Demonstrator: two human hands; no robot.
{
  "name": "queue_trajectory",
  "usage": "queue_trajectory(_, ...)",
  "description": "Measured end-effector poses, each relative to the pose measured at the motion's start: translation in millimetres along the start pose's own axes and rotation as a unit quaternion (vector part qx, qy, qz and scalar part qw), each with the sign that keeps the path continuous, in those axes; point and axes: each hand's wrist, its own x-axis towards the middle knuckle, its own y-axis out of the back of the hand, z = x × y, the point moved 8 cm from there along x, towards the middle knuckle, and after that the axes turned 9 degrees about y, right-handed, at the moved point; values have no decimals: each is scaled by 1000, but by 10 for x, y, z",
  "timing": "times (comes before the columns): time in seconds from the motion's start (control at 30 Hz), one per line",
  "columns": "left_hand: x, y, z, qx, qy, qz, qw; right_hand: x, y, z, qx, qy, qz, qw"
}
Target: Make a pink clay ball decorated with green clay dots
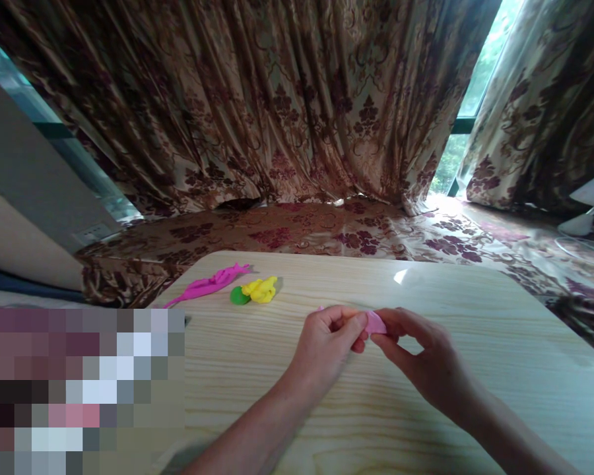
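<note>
A small light pink piece of modelling clay (375, 322) is pinched between my two hands, over the middle of the table. My left hand (324, 338) is closed, its thumb pressing the clay's left side against bent fingers. From the other side, my right hand (423, 340) grips the right edge between thumb and fingertips. A bit of light pink clay (320, 309) shows just behind my left knuckles; whether it joins the held piece is hidden. Farther back on the left lie a crumpled yellow lump (261, 290), a green round piece (239, 295) touching it, and a long magenta strip (210, 284).
The pale wood-grain table (297, 422) has rounded far corners. Behind it is a ledge covered in floral cloth (361, 241), below patterned curtains (277, 99). A white lamp (581, 221) stands at far right. A blurred-out area covers the lower left.
</note>
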Motion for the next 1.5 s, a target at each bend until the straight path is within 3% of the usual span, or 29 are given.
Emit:
queue_trajectory(0.3, -94, -165, -10, 59, -26, -30, 997, -1, -2, -52, -111, 36, -48, 992)
queue_trajectory(0.47, -86, -181, -76, 86, -22, -31, 996, 8, -97, -128, -19, 46, -79, 996)
queue_trajectory(0.7, -71, -256, -36, -73, -4, -98, 993, 22, -5, -108, -53, 41, -25, 997)
queue_trajectory(0.87, -54, -171, -78, -129, 39, -51, 989, 16, -57, -165, -32, 53, -48, 997)
queue_trajectory(1.0, -52, -78, -110, -102, 40, -6, 994, 12, -61, -220, -17, 75, -39, 996)
queue_trajectory(1.23, -82, -233, -84, -165, 63, -119, 977, 46, 118, -80, -59, 56, 12, 997)
queue_trajectory(1.5, -50, -128, -46, -108, 29, -66, 992, 41, 40, -220, -35, 94, -31, 995)
